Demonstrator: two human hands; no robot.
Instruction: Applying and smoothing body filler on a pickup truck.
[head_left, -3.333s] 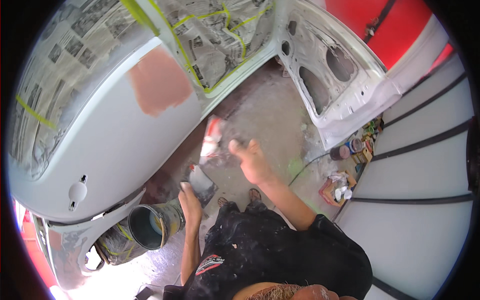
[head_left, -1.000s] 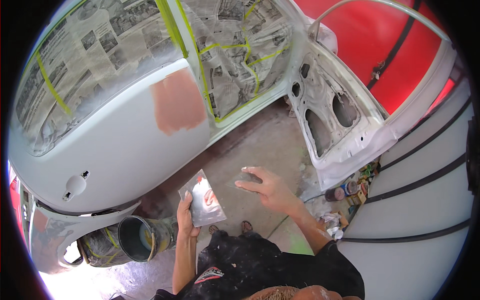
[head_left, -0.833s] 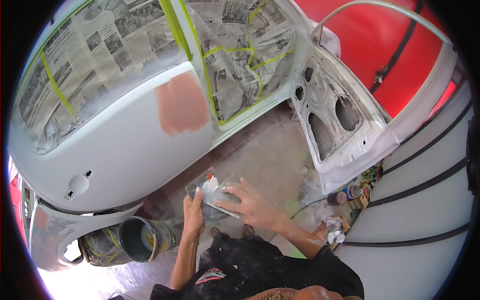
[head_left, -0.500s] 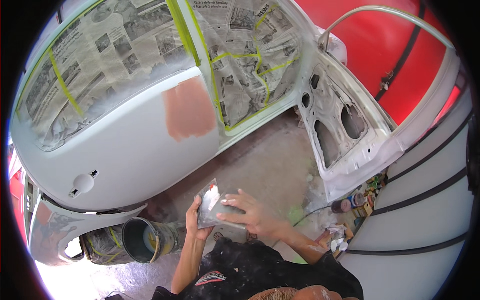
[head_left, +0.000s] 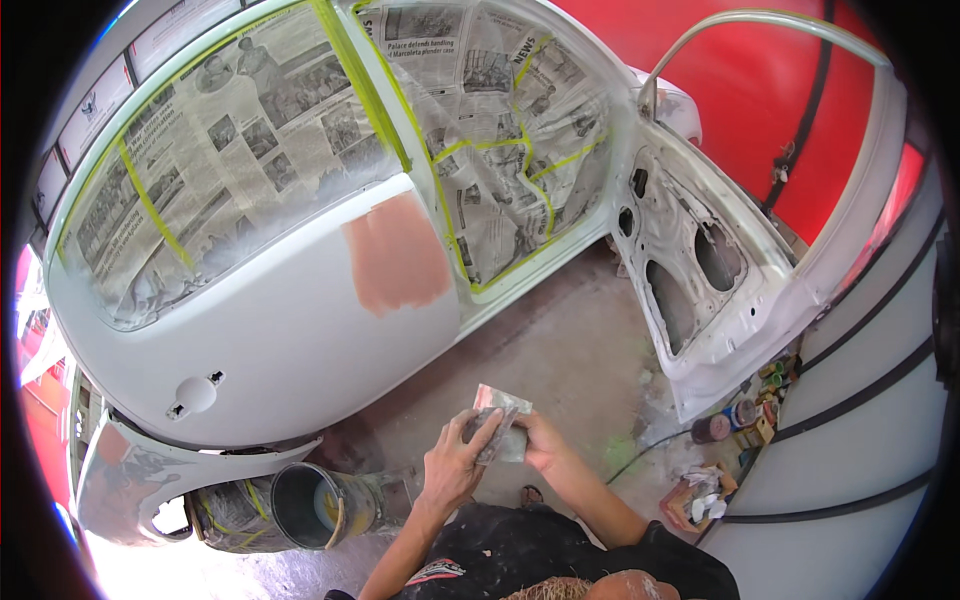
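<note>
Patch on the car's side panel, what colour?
The patch is a flat salmon-pink rectangle on the white car panel; the head view shows it.

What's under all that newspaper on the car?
The newspaper is taped with yellow-green tape over the window openings of the white car. Whatever lies beneath is fully covered. Only painted panels and a pinkish patch show around it.

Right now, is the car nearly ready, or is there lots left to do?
Done: the windows are covered with newspaper and green tape, and the door is grey. In hand: the left hand and right hand both hold a small grey sheet. Left: a pinkish-brown patch on the door is unlike the grey around it.
</note>
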